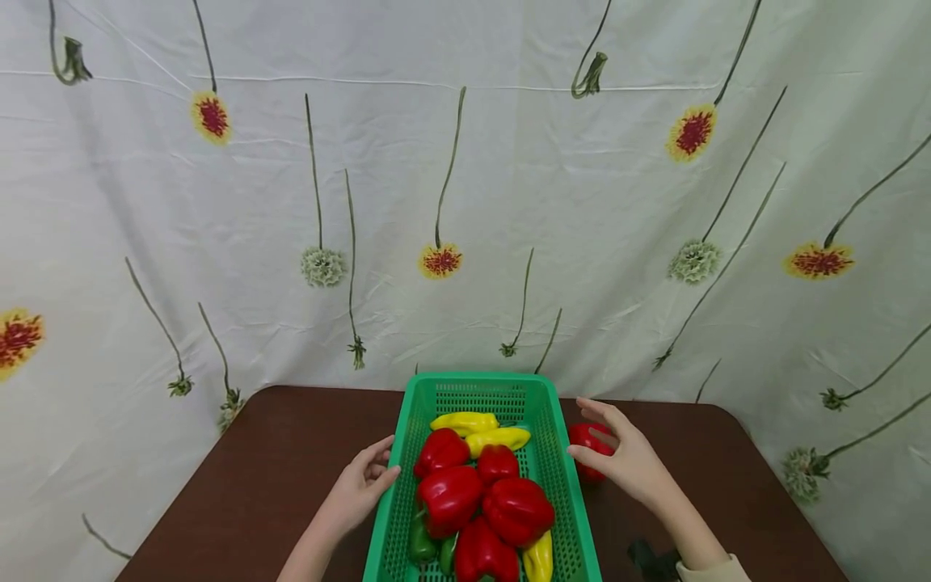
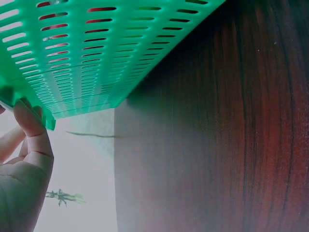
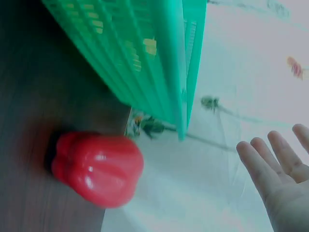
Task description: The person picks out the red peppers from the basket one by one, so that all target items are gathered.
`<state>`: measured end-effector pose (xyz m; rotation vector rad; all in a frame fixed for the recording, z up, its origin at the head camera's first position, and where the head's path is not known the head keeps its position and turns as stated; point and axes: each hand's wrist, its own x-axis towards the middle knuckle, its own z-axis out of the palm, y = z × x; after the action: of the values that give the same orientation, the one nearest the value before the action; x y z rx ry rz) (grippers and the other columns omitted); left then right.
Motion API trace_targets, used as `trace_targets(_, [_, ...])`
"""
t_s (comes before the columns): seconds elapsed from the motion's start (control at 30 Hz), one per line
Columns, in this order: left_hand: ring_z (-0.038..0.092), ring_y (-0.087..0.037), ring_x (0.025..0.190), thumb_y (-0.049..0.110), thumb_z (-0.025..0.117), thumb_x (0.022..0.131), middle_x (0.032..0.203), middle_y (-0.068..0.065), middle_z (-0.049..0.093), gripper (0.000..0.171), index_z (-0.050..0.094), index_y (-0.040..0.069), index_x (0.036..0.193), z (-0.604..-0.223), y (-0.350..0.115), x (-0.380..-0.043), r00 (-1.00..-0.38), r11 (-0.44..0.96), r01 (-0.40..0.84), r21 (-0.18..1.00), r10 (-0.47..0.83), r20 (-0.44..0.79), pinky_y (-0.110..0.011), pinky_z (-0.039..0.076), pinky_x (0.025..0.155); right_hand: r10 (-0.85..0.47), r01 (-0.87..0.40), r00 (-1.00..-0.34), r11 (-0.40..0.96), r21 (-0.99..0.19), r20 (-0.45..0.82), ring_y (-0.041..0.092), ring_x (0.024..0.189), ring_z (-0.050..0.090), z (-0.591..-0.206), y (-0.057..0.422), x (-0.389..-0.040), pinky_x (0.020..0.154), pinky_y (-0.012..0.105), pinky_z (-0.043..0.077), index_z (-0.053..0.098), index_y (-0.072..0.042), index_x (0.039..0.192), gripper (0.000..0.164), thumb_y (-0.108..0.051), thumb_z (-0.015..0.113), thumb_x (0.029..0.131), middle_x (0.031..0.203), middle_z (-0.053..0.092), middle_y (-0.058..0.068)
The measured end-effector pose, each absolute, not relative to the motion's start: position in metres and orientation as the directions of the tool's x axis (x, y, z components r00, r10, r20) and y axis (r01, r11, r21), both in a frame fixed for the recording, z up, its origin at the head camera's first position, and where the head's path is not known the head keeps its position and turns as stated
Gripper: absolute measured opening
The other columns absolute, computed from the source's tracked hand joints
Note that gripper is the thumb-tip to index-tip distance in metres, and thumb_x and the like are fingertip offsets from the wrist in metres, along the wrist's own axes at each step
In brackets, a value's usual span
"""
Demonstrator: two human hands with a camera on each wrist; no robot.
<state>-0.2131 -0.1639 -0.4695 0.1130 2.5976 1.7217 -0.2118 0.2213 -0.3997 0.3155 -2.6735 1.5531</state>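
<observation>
A green perforated plastic basket holds several red bell peppers, long yellow peppers and green peppers. My left hand is at its left rim, fingers loosely bent; in the left wrist view the thumb touches the rim's edge. To the right of the basket, a single red bell pepper lies on the table. Over it in the head view is my right hand, fingers spread and palm bare. That hand partly covers the pepper there, while the right wrist view shows them apart.
The basket stands on a dark brown wood-grain table with rounded far corners. Behind the table hangs a pale cloth printed with flowers. A dark strap-like device sits at my right wrist, beside a light sleeve.
</observation>
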Motion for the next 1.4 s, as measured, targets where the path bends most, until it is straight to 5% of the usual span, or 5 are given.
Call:
trace_targets(0.5, [0.058,-0.012,0.086,0.007,0.063,0.095,0.119,-0.017,0.055,0.052,0.047,-0.002,0.143,-0.472,-0.164,-0.214,-0.999,0.377,0.029,0.926,0.049,0.012,-0.023,0.049,0.071,-0.41,-0.327,-0.903,0.472,-0.819,0.125,0.036,0.13,0.047,-0.424,0.188,-0.191,0.103,0.055,0.043,0.05,-0.015,0.142,0.072,-0.03,0.083,0.08,0.144,0.05,0.009])
trace_targets(0.83, [0.058,-0.013,0.087,0.01,0.064,0.096,0.12,-0.018,0.055,0.052,0.047,-0.004,0.143,-0.472,-0.165,-0.213,-0.998,0.381,0.041,0.924,0.062,0.018,-0.024,0.05,0.072,-0.5,-0.383,-0.861,0.522,-0.762,0.09,0.03,0.125,0.05,-0.439,0.173,-0.187,0.099,0.047,0.049,0.051,-0.011,0.141,0.075,-0.04,0.082,0.079,0.141,0.052,0.005])
trace_targets(1.1, [0.057,-0.013,0.088,0.009,0.064,0.095,0.119,-0.019,0.055,0.052,0.047,-0.005,0.142,-0.471,-0.165,-0.211,-0.998,0.38,0.051,0.923,0.063,0.029,-0.024,0.049,0.07,-0.563,-0.469,-0.821,0.569,-0.676,0.095,0.021,0.12,0.053,-0.445,0.169,-0.19,0.091,0.031,0.053,0.053,-0.01,0.139,0.074,-0.04,0.083,0.078,0.136,0.054,0.001])
trace_targets(1.4, [0.057,-0.014,0.089,0.009,0.065,0.095,0.12,-0.018,0.055,0.053,0.047,-0.003,0.143,-0.47,-0.165,-0.213,-0.998,0.385,0.029,0.923,0.058,0.007,-0.024,0.049,0.073,-0.576,-0.497,-0.816,0.645,-0.581,0.059,0.028,0.121,0.052,-0.444,0.164,-0.191,0.09,0.035,0.053,0.053,-0.01,0.138,0.074,-0.035,0.085,0.076,0.137,0.052,0.005])
